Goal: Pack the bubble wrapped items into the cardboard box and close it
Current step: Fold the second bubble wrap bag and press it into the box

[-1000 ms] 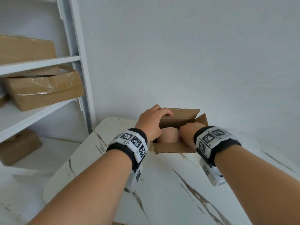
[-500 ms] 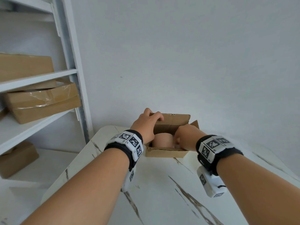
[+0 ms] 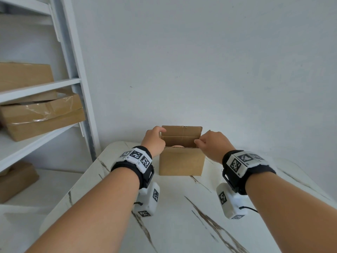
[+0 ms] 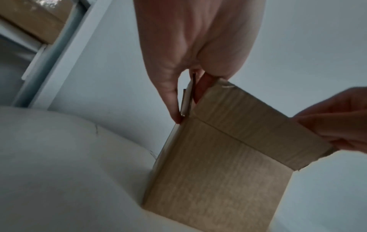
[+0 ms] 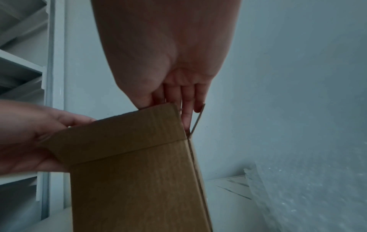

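A small brown cardboard box (image 3: 180, 161) stands upright on the white marble table (image 3: 182, 216), its top open and the back flap up. A pinkish wrapped item (image 3: 177, 146) just shows inside above the front flap. My left hand (image 3: 156, 137) is at the box's top left corner; in the left wrist view the thumb and fingers of my left hand (image 4: 188, 94) pinch the left side flap. My right hand (image 3: 199, 142) is at the top right corner; in the right wrist view my right hand (image 5: 168, 105) pinches the front flap's corner, fingers inside the box (image 5: 135, 180).
A white shelf unit (image 3: 73, 83) stands at the left with several cardboard boxes (image 3: 42, 114) on it. A heap of loose bubble wrap (image 5: 307, 196) lies on the table to the right of the box. A plain wall is close behind.
Both hands have come out of the box's middle to its top corners. The front flap, folded out before, now stands upright and hides most of the item.
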Demonstrator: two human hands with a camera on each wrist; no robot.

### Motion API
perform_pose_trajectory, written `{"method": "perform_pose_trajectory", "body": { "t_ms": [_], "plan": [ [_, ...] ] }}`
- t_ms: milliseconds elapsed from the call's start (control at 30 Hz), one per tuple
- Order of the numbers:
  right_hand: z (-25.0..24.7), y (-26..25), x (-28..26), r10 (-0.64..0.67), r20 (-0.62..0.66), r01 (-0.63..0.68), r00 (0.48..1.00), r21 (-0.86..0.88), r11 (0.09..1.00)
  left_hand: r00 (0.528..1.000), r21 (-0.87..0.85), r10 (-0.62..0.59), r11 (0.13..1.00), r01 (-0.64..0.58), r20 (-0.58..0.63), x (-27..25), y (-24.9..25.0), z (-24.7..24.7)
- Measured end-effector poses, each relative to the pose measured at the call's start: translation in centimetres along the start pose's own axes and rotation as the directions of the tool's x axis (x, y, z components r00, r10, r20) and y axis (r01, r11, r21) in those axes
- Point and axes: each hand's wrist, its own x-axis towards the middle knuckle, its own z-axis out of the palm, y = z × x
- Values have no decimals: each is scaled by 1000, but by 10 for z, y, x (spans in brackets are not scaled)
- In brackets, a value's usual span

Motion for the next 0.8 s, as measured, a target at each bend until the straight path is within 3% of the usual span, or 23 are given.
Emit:
{"method": "perform_pose_trajectory", "body": {
  "t_ms": [67,133,233,267,333,400,467,533,600,800],
  "plan": [
    [-2,3,-1,2,-24,-2,1000,7,1000,1000,-33,-26,999,26,9,0,-2,3],
    [-3,7,-2,2,-137,2,991,29,1000,999,-65,-42,997,43,6,1,-4,5],
    [-7,22,-7,90,-393,-60,915,89,994,999,-111,-42,993,40,-19,4,-6,7],
    [-8,29,-9,143,-414,-117,899,88,989,999,-127,-41,991,36,-34,4,-7,8],
    [-5,46,-14,266,-306,-264,914,50,963,996,-179,-50,983,37,-72,2,-10,11],
    [8,64,-18,360,-76,-363,930,-34,931,992,-236,-72,971,47,-101,1,-12,14],
    [27,79,-24,436,116,-428,892,-89,899,991,-261,-87,964,57,-105,2,-14,15],
    [45,86,-31,499,222,-486,838,-116,867,991,-263,-93,963,64,-101,2,-14,15],
    [58,89,-37,528,235,-505,816,-156,849,991,-263,-95,962,68,-94,2,-14,15],
    [58,87,-36,520,218,-479,826,-215,851,991,-286,-93,956,61,-98,2,-14,16]
  ]
}}
